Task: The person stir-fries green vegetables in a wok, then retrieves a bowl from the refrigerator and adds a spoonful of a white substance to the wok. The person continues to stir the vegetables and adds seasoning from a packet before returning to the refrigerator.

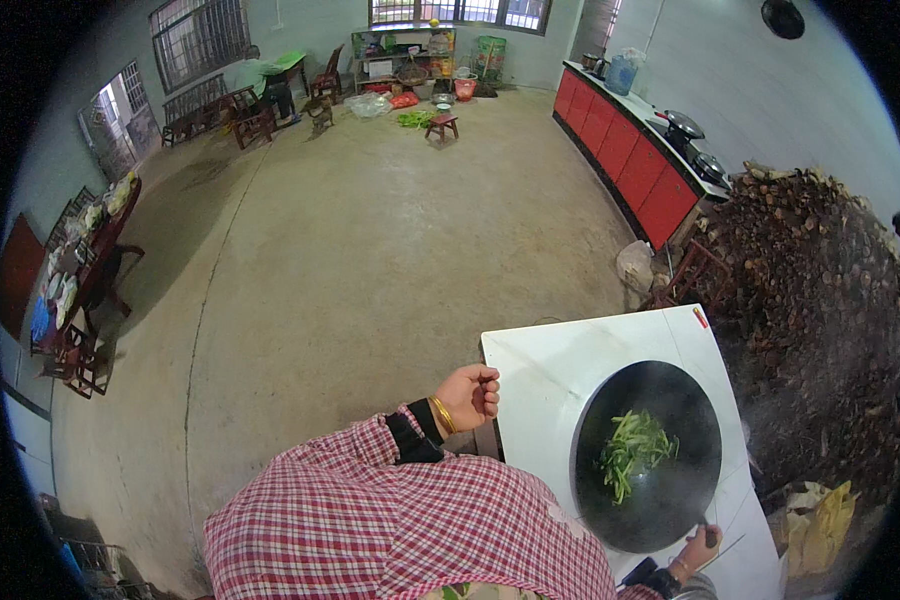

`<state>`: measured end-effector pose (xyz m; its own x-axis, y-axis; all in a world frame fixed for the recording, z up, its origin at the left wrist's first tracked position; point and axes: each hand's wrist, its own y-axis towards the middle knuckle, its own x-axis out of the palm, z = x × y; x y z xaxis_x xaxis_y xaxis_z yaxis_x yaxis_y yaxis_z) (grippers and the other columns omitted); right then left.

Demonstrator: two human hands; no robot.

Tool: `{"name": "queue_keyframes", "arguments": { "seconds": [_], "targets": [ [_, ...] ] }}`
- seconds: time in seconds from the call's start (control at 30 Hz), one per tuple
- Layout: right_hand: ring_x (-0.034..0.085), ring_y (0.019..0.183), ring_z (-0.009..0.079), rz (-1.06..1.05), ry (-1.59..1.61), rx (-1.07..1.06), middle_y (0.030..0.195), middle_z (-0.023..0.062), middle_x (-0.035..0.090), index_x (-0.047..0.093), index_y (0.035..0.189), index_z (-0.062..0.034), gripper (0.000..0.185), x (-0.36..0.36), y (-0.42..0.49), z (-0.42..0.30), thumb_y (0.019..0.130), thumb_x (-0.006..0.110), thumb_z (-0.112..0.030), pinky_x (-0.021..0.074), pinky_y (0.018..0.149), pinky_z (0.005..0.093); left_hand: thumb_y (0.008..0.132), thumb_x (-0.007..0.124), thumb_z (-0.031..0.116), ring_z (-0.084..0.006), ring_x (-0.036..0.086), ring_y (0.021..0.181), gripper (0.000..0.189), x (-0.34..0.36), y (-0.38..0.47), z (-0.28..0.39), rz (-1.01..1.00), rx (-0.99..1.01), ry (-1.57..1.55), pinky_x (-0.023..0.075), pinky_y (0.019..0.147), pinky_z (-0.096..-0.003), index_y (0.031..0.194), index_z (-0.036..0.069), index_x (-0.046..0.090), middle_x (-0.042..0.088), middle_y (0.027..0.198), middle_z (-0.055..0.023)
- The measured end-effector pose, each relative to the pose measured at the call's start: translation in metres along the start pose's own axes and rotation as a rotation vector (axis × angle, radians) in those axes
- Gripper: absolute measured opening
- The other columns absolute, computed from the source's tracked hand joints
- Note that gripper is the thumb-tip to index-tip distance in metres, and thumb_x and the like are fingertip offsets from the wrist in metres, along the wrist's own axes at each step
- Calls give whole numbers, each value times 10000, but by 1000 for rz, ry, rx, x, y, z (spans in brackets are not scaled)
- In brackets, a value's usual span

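My left hand is held in a loose fist beside the left edge of the white tiled stove top. Nothing shows in its curled fingers. At the wok's lower right rim, my right hand is closed around a dark handle; what it belongs to is unclear. A large black wok is set into the stove top. Green leafy vegetables lie in a heap in it, with faint steam around. Just below my right hand, part of a metal vessel shows at the picture's bottom edge.
Stacked firewood rises against the right wall, with a yellow sack in front. A red-fronted counter carries gas burners. At left stands a long wooden table with bags on it. A person bends by a far table; a small stool stands mid-back.
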<state>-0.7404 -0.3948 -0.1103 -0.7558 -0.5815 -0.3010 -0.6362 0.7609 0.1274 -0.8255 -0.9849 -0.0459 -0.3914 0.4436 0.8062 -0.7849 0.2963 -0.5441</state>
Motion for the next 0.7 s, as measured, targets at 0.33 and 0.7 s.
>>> {"name": "queue_keyframes", "arguments": {
  "seconds": [0.33, 0.7],
  "targets": [
    [592, 739, 206, -614, -257, -448, 803, 91, 589, 583, 863, -31, 83, 112, -17, -37, 793, 603, 8, 474, 688, 307, 906, 547, 206, -122, 442, 589, 165, 5, -3, -2, -49, -8, 54, 406, 583, -272, 781, 97, 535, 510, 671, 21],
    [637, 798, 338, -729, -680, -690, 844, 112, 638, 616, 827, -113, 169, 97, -91, -116, 701, 653, -7, 508, 662, 397, 911, 544, 193, -114, 464, 615, 139, -8, 3, -1, -51, -16, -7, 414, 596, -268, 811, 97, 531, 501, 691, 22]
  ]
}}
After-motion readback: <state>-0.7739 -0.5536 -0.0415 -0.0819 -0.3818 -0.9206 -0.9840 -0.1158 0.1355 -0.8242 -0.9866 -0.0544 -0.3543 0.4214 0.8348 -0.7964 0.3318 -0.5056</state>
